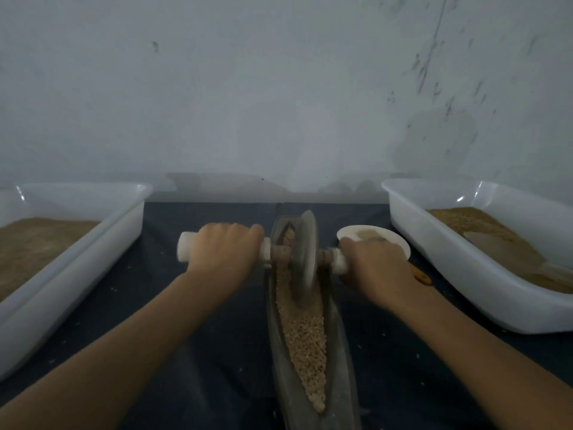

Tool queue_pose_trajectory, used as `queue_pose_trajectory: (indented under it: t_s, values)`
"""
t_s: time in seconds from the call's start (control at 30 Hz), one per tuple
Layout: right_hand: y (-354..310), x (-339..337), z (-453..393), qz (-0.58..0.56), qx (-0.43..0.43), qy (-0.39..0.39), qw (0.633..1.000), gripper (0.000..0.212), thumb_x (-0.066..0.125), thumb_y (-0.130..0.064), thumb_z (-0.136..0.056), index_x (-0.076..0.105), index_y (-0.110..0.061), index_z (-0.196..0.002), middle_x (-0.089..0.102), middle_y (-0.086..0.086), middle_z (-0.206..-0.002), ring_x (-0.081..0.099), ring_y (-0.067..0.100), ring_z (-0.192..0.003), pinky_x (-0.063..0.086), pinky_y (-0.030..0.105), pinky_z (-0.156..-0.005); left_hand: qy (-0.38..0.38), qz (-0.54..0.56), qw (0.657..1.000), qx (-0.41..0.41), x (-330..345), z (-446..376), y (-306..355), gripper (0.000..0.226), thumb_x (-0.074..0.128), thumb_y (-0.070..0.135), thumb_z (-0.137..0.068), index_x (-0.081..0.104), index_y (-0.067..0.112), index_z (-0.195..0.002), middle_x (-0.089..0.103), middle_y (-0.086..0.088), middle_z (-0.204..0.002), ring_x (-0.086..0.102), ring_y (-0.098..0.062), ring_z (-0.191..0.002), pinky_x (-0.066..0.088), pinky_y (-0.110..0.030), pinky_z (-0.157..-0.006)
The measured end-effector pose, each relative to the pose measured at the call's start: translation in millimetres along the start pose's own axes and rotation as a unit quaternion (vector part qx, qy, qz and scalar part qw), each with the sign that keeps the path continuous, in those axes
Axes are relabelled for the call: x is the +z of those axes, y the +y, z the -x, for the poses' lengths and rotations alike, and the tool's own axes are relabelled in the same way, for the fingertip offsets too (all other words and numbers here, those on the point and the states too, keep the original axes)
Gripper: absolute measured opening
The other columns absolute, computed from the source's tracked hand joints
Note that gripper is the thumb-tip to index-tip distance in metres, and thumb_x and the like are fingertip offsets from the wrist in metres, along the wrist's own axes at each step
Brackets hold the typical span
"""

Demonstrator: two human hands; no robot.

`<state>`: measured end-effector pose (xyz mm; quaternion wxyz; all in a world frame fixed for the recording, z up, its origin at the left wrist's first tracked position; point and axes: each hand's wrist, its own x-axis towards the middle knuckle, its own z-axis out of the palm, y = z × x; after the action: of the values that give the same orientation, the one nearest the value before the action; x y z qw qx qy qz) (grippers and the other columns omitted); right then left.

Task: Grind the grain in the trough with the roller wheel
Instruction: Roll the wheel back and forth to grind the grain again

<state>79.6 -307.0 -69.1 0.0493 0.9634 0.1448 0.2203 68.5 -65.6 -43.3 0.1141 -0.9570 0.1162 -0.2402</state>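
A long, narrow grey trough [339, 352] runs away from me down the middle of the dark cloth. Tan grain [305, 339] fills its channel. The grey roller wheel [305, 252] stands upright in the far part of the trough, on a white axle handle [186, 249] that sticks out to both sides. My left hand [224, 252] grips the left handle. My right hand [376, 268] grips the right handle, hiding most of it.
A white tub [77, 252] of brown meal stands at the left, another white tub [465, 274] with grain at the right. A small white bowl [393, 240] sits behind my right hand. A pale wall closes off the back.
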Motion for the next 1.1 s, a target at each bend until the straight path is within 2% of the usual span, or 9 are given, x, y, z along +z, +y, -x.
queue_pose_trajectory:
  t_s: [0.1, 0.17, 0.27, 0.37, 0.47, 0.57, 0.77, 1.0, 1.1]
  values:
    - [-3, -22, 54, -0.012, -0.04, -0.02, 0.999, 0.045, 0.073, -0.043, -0.069, 0.029, -0.036, -0.074, 0.052, -0.01, -0.067, 0.054, 0.011, -0.061, 0.031, 0.025, -0.046, 0.071, 0.023, 0.993, 0.09, -21, 52, 3, 0.05, 0.087, 0.025, -0.046, 0.045, 0.025, -0.072, 0.053, 0.005, -0.06, 0.053, -0.017, -0.05, 0.033, -0.028, -0.05]
    - [-8, -36, 81, -0.011, -0.067, 0.009, 0.998, 0.068, 0.082, -0.049, -0.044, 0.023, -0.037, -0.074, 0.045, -0.011, -0.055, 0.048, 0.007, -0.045, 0.032, 0.023, -0.037, 0.133, 0.062, 0.981, 0.128, -31, 74, 2, 0.054, 0.088, 0.017, -0.023, 0.049, 0.021, -0.061, 0.047, 0.005, -0.05, 0.048, -0.02, -0.039, 0.031, -0.027, -0.045]
    - [-6, -42, 91, 0.013, -0.088, 0.018, 0.996, 0.083, 0.083, -0.048, -0.025, 0.018, -0.034, -0.075, 0.031, -0.011, -0.048, 0.042, 0.005, -0.035, 0.018, 0.02, -0.034, 0.102, 0.072, 0.984, 0.126, -31, 82, 3, 0.052, 0.086, 0.016, -0.021, 0.049, 0.021, -0.056, 0.045, 0.004, -0.046, 0.047, -0.021, -0.036, 0.034, -0.027, -0.041]
    - [-6, -31, 68, 0.033, -0.085, 0.004, 0.996, 0.067, 0.088, -0.041, -0.04, 0.027, -0.033, -0.069, 0.047, -0.008, -0.05, 0.049, 0.009, -0.041, 0.032, 0.024, -0.033, 0.026, 0.046, 0.995, 0.083, -20, 61, 2, 0.048, 0.085, 0.031, -0.045, 0.045, 0.029, -0.072, 0.048, 0.007, -0.058, 0.053, -0.015, -0.048, 0.031, -0.027, -0.048]
    - [-6, -18, 23, 0.068, -0.059, 0.043, 0.995, 0.046, 0.087, -0.039, -0.048, 0.049, -0.027, -0.071, 0.048, -0.005, -0.052, 0.051, 0.014, -0.047, 0.015, 0.02, -0.039, -0.015, 0.019, 1.0, 0.0, 6, 28, -3, 0.026, 0.058, 0.04, -0.082, 0.033, 0.034, -0.083, 0.049, 0.011, -0.076, 0.055, -0.013, -0.07, 0.036, -0.029, -0.06]
    - [-6, -6, -19, 0.066, -0.029, 0.032, 0.997, 0.032, 0.071, -0.037, -0.078, 0.042, -0.024, -0.086, 0.05, -0.004, -0.068, 0.051, 0.021, -0.06, 0.028, 0.031, -0.052, -0.017, 0.037, 0.998, -0.042, 23, -3, -9, 0.016, 0.056, 0.037, -0.084, 0.041, 0.031, -0.087, 0.056, 0.008, -0.08, 0.056, -0.018, -0.072, 0.037, -0.031, -0.06]
    - [-10, -16, 0, 0.016, -0.02, -0.021, 0.999, 0.028, 0.066, -0.035, -0.084, 0.048, -0.024, -0.103, 0.061, -0.003, -0.09, 0.057, 0.018, -0.079, 0.039, 0.032, -0.061, -0.039, 0.018, 0.999, -0.02, 9, 11, -7, 0.023, 0.057, 0.039, -0.085, 0.035, 0.031, -0.086, 0.053, 0.009, -0.08, 0.054, -0.017, -0.072, 0.035, -0.031, -0.061]
    - [-13, -60, 73, -0.02, -0.031, -0.206, 0.978, 0.04, 0.06, -0.044, -0.083, 0.022, -0.034, -0.08, 0.049, -0.015, -0.09, 0.055, 0.01, -0.086, 0.044, 0.03, -0.077, -0.1, 0.011, 0.994, 0.038, -37, 81, 0, 0.036, 0.052, 0.052, -0.079, 0.018, 0.04, -0.08, 0.037, 0.01, -0.071, 0.052, -0.012, -0.075, 0.029, -0.033, -0.061]
    - [-17, -53, 64, 0.008, -0.022, -0.171, 0.985, 0.04, 0.062, -0.042, -0.083, 0.027, -0.026, -0.079, 0.059, -0.011, -0.096, 0.059, 0.013, -0.086, 0.047, 0.032, -0.076, -0.108, 0.027, 0.993, 0.026, -32, 72, 0, 0.031, 0.052, 0.053, -0.08, 0.024, 0.039, -0.082, 0.039, 0.012, -0.07, 0.042, -0.009, -0.065, 0.028, -0.03, -0.058]
